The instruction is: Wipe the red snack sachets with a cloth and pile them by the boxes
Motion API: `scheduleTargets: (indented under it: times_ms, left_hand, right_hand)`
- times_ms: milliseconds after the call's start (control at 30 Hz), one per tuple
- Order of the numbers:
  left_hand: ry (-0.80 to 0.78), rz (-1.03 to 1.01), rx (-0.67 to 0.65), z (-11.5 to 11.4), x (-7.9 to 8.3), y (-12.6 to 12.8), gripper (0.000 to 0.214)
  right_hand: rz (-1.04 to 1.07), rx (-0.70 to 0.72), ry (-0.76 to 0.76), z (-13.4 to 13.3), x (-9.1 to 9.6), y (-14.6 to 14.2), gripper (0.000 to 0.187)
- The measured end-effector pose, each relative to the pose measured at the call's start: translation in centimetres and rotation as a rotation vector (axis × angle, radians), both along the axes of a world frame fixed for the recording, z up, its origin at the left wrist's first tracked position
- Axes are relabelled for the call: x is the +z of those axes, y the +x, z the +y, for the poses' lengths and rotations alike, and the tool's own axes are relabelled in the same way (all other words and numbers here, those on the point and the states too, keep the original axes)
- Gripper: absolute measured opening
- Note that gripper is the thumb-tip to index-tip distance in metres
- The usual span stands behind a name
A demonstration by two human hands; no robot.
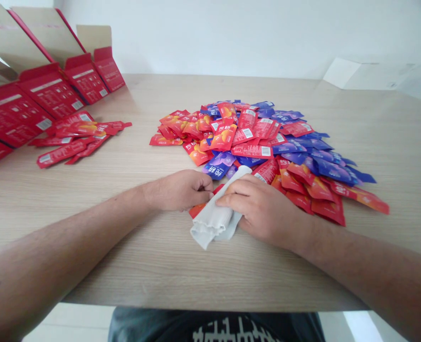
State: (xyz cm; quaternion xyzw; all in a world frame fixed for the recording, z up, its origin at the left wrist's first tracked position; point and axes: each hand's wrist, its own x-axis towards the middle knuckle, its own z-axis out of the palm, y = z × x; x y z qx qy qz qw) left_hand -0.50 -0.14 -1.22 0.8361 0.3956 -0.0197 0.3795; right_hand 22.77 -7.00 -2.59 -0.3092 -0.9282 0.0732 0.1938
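Cloth (210, 223), pale grey-white and folded over on itself, lay bunched between the person's two bare hands on the pale wood-grain table (384, 128). The right hand (263, 211) sat over it, half open, with its fingers (231, 190) laid side by side across the fold, and it seemed to hold the cloth by pressing down rather than pinching. The left hand (178, 191) was curled into a loose fist, its fingertips against the far side of the cloth, and I could not tell whether it gripped anything. A red-orange sachet (198, 210) showed just below the left hand's fingertips, partly under the cloth. Flat, spread fingers looked like the better approach, since even pressure would keep the cloth from sliding on that glossy wrapper. Just beyond the right hand, a broad heap of red, orange and blue sachets (253, 142) spread across the table, its nearest packets almost touching that hand. Well to the left of the left hand lay a looser scatter of long red sachets (75, 142), beside a row of open red cartons (50, 90). Far beyond both hands stood a white wall (231, 33), with a sheet of pale cardboard (352, 73) propped up past the right hand.
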Motion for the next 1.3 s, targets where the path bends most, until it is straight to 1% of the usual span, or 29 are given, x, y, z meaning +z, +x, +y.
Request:
scheduleTargets:
  times_ms: [100,133,300,467,500,567,633,733,800,967,1133,1233,1300]
  left_hand:
    - [0.037,-0.012,-0.011,0.07,0.03,0.02,0.019]
    - [0.037,-0.011,-0.008,0.09,0.02,0.01,0.020]
    - [0.006,-0.002,-0.006,0.02,-0.01,0.00,0.014]
    - [0.012,-0.015,-0.004,-0.02,0.04,0.03,0.021]
    - [-0.003,-0.011,0.007,-0.05,0.02,0.02,0.020]
    - [-0.030,-0.001,0.024,-0.10,-0.02,0.01,0.017]
    - [-0.024,-0.003,0.022,-0.12,-0.04,0.01,0.015]
    - [0.019,-0.020,0.001,-0.10,-0.05,0.04,0.017]
    - [0.017,-0.022,0.002,-0.10,-0.09,0.05,0.019]
    - [-0.042,-0.014,0.030,-0.12,-0.01,0.03,0.015]
    - [-0.006,-0.018,0.011,-0.15,0.27,0.05,0.019]
    - [-0.032,-0.011,0.023,-0.18,0.20,-0.02,0.018]
    - [-0.019,-0.019,0.012,-0.14,0.15,-0.07,0.017]
  right_hand:
    - [-0.021,0.080,0.009,-0.13,0.02,0.00,0.028]
    - [-0.020,0.088,0.008,-0.14,0.02,0.03,0.027]
    - [0.004,-0.013,0.002,-0.06,0.00,0.10,0.029]
    - [-0.029,0.090,0.008,-0.23,0.05,-0.07,0.024]
    - [-0.027,0.082,0.004,-0.21,0.06,-0.05,0.025]
    - [-0.015,0.023,0.000,-0.15,0.10,0.01,0.029]
    - [-0.013,-0.016,-0.002,-0.15,0.14,0.02,0.033]
    - [-0.035,0.039,-0.001,-0.25,0.15,-0.04,0.029]
    - [-0.040,0.074,-0.005,-0.26,0.11,-0.05,0.027]
    - [-0.017,-0.022,-0.017,0.00,0.11,0.06,0.033]
    - [-0.029,0.066,-0.007,-0.18,0.17,-0.07,0.028]
    - [-0.023,0.010,-0.007,-0.20,0.16,-0.10,0.031]
    - [-0.013,-0.014,0.001,-0.21,0.21,-0.13,0.032]
